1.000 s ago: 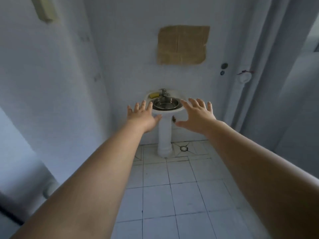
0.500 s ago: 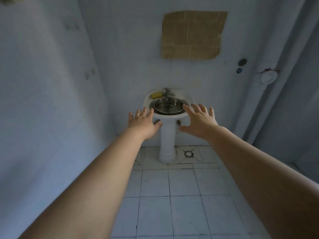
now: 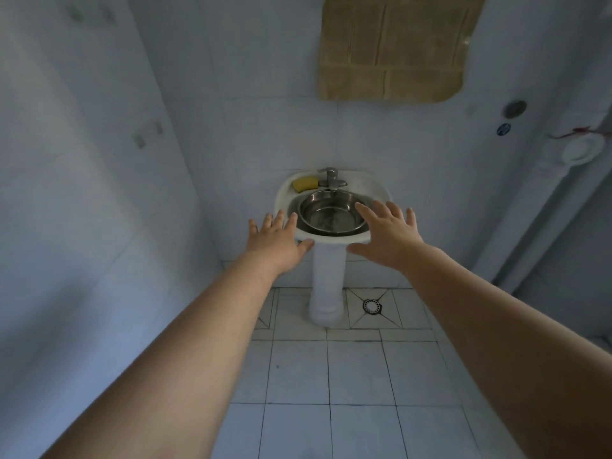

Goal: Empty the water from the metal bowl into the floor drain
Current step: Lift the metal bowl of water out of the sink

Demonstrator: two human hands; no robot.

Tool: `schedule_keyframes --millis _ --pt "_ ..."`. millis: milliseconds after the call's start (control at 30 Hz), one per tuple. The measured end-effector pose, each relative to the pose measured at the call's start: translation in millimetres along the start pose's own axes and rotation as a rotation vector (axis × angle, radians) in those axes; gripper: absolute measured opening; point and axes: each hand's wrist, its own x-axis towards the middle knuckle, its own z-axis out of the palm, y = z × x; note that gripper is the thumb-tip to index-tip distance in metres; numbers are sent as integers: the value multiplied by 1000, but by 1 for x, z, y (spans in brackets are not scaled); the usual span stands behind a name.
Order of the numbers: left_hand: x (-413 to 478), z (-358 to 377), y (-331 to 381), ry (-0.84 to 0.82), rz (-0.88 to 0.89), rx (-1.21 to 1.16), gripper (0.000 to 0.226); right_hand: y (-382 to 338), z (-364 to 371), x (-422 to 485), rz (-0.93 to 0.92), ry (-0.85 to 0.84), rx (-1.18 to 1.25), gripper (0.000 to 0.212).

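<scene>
A shiny metal bowl [image 3: 331, 212] sits inside a small white pedestal sink [image 3: 284, 193] against the far wall. A round metal floor drain [image 3: 372, 306] lies in the tiled floor just right of the sink's pedestal. My left hand [image 3: 277, 241] is stretched out with fingers spread, in front of the sink's left rim and holding nothing. My right hand [image 3: 389, 235] is also spread and empty, its fingertips overlapping the bowl's right edge in the picture. Whether either hand touches the sink or bowl I cannot tell.
A yellow sponge [image 3: 305, 183] and a metal tap [image 3: 331, 178] sit on the sink's back ledge. A cardboard patch [image 3: 394, 48] hangs on the wall above. A white pipe [image 3: 563, 180] runs down the right wall. White tiled walls close in on the left and behind.
The view has come closer to the sink, which now looks larger. Both hands have reached forward and now flank the bowl, still spread and empty.
</scene>
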Motion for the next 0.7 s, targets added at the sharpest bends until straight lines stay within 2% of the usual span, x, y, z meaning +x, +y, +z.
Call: schedule_keyframes --millis 300,700 --pt "150 20 -16 -58 101 -40 77 25 38 127 78 -61 16 90" --pt "298 64 -11 -124 126 -43 74 79 100 268 96 -181 49 87"
